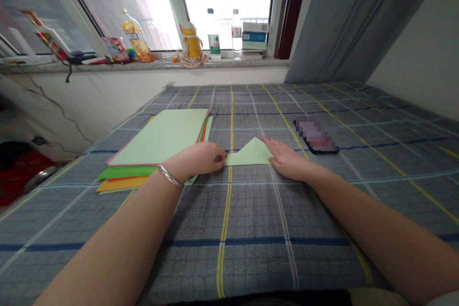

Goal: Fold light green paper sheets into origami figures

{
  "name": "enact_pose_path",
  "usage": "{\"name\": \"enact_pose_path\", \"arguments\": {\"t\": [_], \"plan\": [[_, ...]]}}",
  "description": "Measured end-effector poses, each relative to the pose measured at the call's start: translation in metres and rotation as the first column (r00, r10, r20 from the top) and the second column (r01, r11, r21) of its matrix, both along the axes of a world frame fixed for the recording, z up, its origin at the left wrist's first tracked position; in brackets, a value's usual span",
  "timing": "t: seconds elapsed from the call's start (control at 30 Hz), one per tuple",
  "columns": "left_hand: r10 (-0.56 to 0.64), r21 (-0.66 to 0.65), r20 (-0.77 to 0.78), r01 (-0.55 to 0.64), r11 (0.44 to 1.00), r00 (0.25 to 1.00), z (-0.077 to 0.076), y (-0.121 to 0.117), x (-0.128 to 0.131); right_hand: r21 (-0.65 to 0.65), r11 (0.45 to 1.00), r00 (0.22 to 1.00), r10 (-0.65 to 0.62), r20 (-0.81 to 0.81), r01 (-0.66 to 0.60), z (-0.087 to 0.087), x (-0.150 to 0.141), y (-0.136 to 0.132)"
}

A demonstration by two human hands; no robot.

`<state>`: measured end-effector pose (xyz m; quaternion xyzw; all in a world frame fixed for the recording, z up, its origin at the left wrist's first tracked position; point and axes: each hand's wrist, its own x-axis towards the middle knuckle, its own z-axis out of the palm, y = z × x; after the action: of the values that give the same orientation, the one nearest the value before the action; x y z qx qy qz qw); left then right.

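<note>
Left hand [195,158]: palm down, forearm reaching in from the lower left, a silver bangle [170,176] on the wrist.
Left fingers [220,154]: curled and closed on the left end of the paper, gripping it; the thumb is hidden.
Right hand [287,160]: palm down and flat, forearm reaching in from the lower right, wrist low.
Right fingers [273,146]: open, extended and slightly spread, their tips resting on the paper's right end.
Folded pale green paper [249,153]: lies flat between the hands, with its peak pointing away from the person and a long straight near edge.
Stack of coloured paper [159,136]: just left of the left hand, pale green on top, with green, orange and pink sheets showing at the edges; the left wrist overlaps its near side.
Plaid bed sheet [233,248]: grey-blue with yellow, white and navy lines, under the paper and the arms.
Phone [317,136]: lies on the sheet near the right hand, its screen blurred out.
Stone window sill [143,66]: beyond the bed, holding a juice bottle [135,36], a yellow flask [191,45], a water bottle [214,43] and stacked boxes [254,36].
</note>
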<state>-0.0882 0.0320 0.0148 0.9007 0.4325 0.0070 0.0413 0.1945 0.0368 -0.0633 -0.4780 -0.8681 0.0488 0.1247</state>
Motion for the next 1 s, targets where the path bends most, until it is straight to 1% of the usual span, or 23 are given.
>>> {"name": "enact_pose_path", "arguments": {"t": [0.1,0.2,0.27,0.33,0.47,0.6,0.7,0.77,0.83,0.9,0.97,1.0], "plan": [[0.020,-0.040,0.012,-0.020,0.999,1.000,-0.003,0.003,-0.001,-0.005,1.000,1.000,-0.004,-0.005,0.004,0.002,-0.001,-0.001],[-0.042,-0.011,0.045,0.043,0.999,0.998,-0.009,0.007,0.000,0.002,1.000,1.000,0.010,-0.009,-0.010,0.007,-0.002,-0.002],[-0.060,-0.008,0.050,0.060,0.998,0.997,-0.012,0.009,0.001,0.026,1.000,1.000,0.017,-0.012,-0.017,0.013,-0.002,-0.004],[-0.041,-0.014,0.077,0.042,0.999,0.996,-0.015,0.008,0.004,0.075,0.997,1.000,0.011,-0.013,-0.010,0.020,-0.003,-0.007],[-0.016,-0.019,0.196,0.020,1.000,0.980,-0.019,0.003,0.016,0.170,0.985,1.000,0.029,-0.010,-0.027,0.030,-0.007,-0.012],[0.020,-0.060,0.283,-0.003,0.998,0.959,-0.026,-0.004,0.031,0.198,0.978,0.997,0.073,-0.001,-0.072,0.033,-0.013,-0.016],[0.016,-0.063,0.329,0.005,0.998,0.944,-0.031,-0.007,0.039,0.214,0.975,0.998,0.066,-0.018,-0.060,0.035,-0.016,-0.018],[-0.022,-0.025,0.317,0.032,0.999,0.948,-0.031,-0.008,0.041,0.222,0.974,0.998,0.051,-0.033,-0.043,0.038,-0.016,-0.020],[-0.093,0.011,0.271,0.094,0.996,0.958,-0.029,-0.007,0.039,0.234,0.970,0.997,0.069,-0.022,-0.062,0.041,-0.015,-0.021],[-0.198,0.020,0.232,0.199,0.980,0.952,-0.024,-0.006,0.036,0.230,0.962,0.989,0.145,0.038,-0.150,0.044,-0.014,-0.024],[-0.302,0.007,0.213,0.308,0.951,0.929,-0.020,-0.005,0.031,0.194,0.947,0.965,0.236,0.113,-0.254,0.047,-0.013,-0.027],[-0.336,-0.006,0.208,0.345,0.939,0.918,-0.018,-0.004,0.028,0.175,0.941,0.954,0.266,0.139,-0.288,0.049,-0.013,-0.028]]}}
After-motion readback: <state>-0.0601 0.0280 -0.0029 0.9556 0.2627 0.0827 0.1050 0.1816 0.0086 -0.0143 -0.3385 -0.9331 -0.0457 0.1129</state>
